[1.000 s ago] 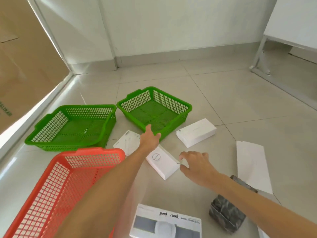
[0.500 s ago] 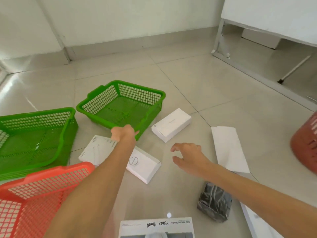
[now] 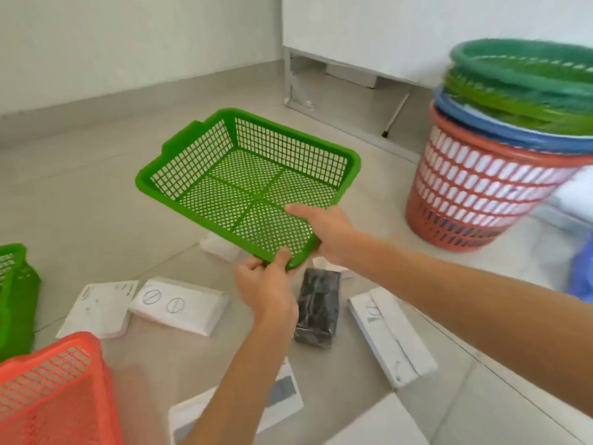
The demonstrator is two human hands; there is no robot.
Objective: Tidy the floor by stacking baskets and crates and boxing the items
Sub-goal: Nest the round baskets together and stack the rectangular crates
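At the lower left of the frame waits an orange crate (image 3: 48,390). Higher, at centre, both hands, left hand (image 3: 268,285) and right hand (image 3: 324,234), grip the near rim of a lifted green basket (image 3: 247,184). Stacking step, I think; next it must be nested into another basket.

Green mesh basket (image 3: 244,175), rectangular and shallow, held clear of the floor and tilted with its open top toward the camera, near rim lowest. Second green basket (image 3: 16,293) at the left edge and an orange mesh crate (image 3: 54,390) at lower left, both on the floor. Stack of round baskets (image 3: 494,149) nested upright at right. White boxes (image 3: 179,305) and a black packet (image 3: 316,303) lie scattered on the tiles.
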